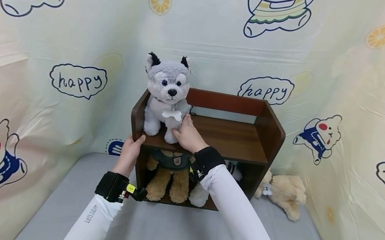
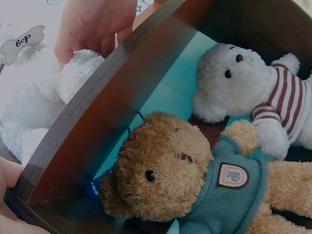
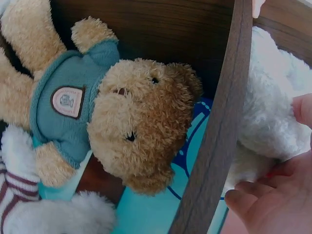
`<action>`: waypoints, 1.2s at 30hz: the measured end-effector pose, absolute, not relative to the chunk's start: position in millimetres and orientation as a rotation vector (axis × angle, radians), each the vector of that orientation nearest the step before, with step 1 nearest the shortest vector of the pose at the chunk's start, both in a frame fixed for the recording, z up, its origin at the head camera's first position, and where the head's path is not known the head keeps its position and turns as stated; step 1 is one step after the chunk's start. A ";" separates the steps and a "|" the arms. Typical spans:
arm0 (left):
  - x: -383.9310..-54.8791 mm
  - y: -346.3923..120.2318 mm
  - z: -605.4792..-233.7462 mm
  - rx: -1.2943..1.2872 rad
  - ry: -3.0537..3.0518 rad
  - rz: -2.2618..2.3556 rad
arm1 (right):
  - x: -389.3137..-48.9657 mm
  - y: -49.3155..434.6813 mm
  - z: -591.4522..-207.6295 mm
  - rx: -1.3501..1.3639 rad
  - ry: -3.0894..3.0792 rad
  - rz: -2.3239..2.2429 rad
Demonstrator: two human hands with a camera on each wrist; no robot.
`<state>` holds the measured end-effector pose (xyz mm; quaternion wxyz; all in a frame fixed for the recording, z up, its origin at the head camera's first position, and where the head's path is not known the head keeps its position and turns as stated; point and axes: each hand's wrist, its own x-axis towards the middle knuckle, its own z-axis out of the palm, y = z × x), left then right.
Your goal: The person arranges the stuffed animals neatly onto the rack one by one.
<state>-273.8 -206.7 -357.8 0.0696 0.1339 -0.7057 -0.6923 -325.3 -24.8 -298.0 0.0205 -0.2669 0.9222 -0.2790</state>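
A grey-and-white plush husky [image 1: 166, 79] with black ear tips sits on the upper board of a brown wooden shelf [image 1: 231, 135], at its left end. On its chest is a white bone-shaped tag [image 2: 23, 45] marked "BOP". My right hand [image 1: 191, 135] holds the husky by its lower side and front leg, thumb in front and fingers round the side. At the shelf's left front corner, my left hand [image 1: 130, 153] grips the wooden edge, below the husky's paw. Part of that hand is cut off in the left wrist view.
In the lower compartment sit a brown teddy bear [image 2: 156, 165] in a green sweater and a white bear [image 2: 234, 83] in a striped top. A tan plush animal [image 1: 285, 192] lies on the grey surface [image 1: 161, 234] right of the shelf. Printed cloth walls [image 1: 204, 35] surround it.
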 end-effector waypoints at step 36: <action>-273.7 -204.5 -358.2 0.404 -2.129 -2.081 | -283.1 24.3 -325.9 -1.766 2.861 -0.606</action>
